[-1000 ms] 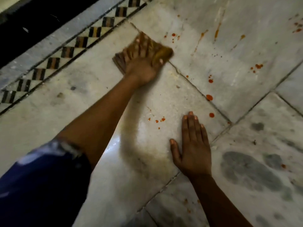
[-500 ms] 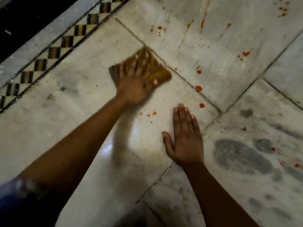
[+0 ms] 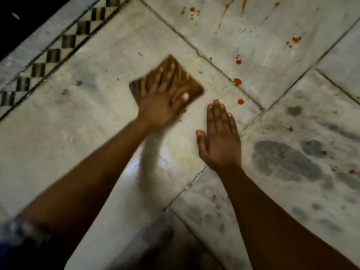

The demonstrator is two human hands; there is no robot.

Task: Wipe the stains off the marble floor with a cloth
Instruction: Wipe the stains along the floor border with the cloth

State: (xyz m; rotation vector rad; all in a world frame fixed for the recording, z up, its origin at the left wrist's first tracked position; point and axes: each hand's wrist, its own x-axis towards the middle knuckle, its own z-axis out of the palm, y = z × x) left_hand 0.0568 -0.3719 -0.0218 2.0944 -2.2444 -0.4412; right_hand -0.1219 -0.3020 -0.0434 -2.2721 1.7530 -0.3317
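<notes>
Where the pale marble floor (image 3: 93, 121) meets the wall side, a checkered inlay border (image 3: 52, 55) runs diagonally, with a dark strip beyond it; thin grout lines cut the slabs into large tiles, and grey mottled patches (image 3: 286, 160) mark the slab off to the right. Red-orange stains (image 3: 237, 81) are scattered past the fingertips of both hands, thickest toward the far slab, with a few tiny specks (image 3: 184, 111) just below the left thumb. The left hand (image 3: 161, 102) lies palm down on a folded brown cloth (image 3: 187, 86), fingers spread wide and flat across it, pressing rather than clutching; hand and cloth are blurred. The cloth sits flat on the floor, one corner pointing away from the person, its right corner jutting out past the thumb. The right hand (image 3: 220, 141) rests flat on the bare marble just beside it, fingers straight and together, thumb held out, holding nothing. Both forearms reach in from the near edge, a blue sleeve (image 3: 17, 234) at the left arm. Beyond the cloth's far corner lies open marble up to the grout line; left of the fingers the slab stretches bare to the border
</notes>
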